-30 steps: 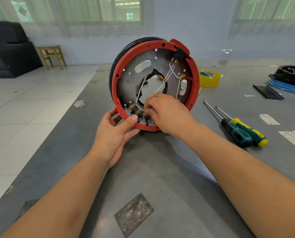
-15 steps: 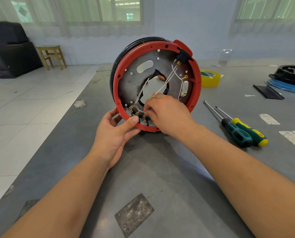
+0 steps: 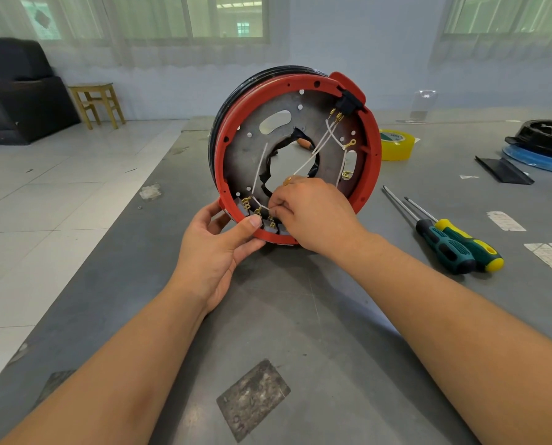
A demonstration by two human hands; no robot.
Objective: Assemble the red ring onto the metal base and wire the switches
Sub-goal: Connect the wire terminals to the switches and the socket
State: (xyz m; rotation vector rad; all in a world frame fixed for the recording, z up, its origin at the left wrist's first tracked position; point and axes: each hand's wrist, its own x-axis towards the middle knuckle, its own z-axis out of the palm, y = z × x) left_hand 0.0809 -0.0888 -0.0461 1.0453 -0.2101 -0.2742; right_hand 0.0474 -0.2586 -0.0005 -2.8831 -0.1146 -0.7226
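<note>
Wiring stage, w/ the red ring [image 3: 374,162] already seated on the metal base [image 3: 245,155]; the assy stood on edge on the bench [image 3: 300,316], face toward us. We held it at its 6–7 o'clock rim w/ our left hand [image 3: 215,252], thumb curled over the red lip, other digits behind it. Our right hand [image 3: 313,213] was at approx 6 o'clock inside the ring, fingers [image 3: 279,207] pinched tight on a white wire [image 3: 306,162] end.

Key relation: the switch terminals [image 3: 252,208], brass tabs in a short row along the ring's lower-left arc, lay just beside our pinch toward 9 o'clock, nearly touching. The wire's long axis ran from the pinch up toward 1 o'clock, to the black switch [image 3: 348,102] at the ring's top right. Right hand was clearly the nearer one for the push-on; left only steadied. We judged the next move needed a short slide toward 9 o'clock, connector lined up w/ a tab. Whether it was already on a tab, we couldn't tell; knuckles hid it.

Bench was grey, scuffed, w/ a worn patch at 6 o'clock. Two screwdrivers [image 3: 454,248] lay at 3 o'clock, well apart from the assy. Yellow tape roll [image 3: 396,146] sat behind the ring at 2 o'clock. Room: tiled floor, wooden stool [image 3: 96,102] and dark sofa [image 3: 17,97] at 10 o'clock, windows along the back.
</note>
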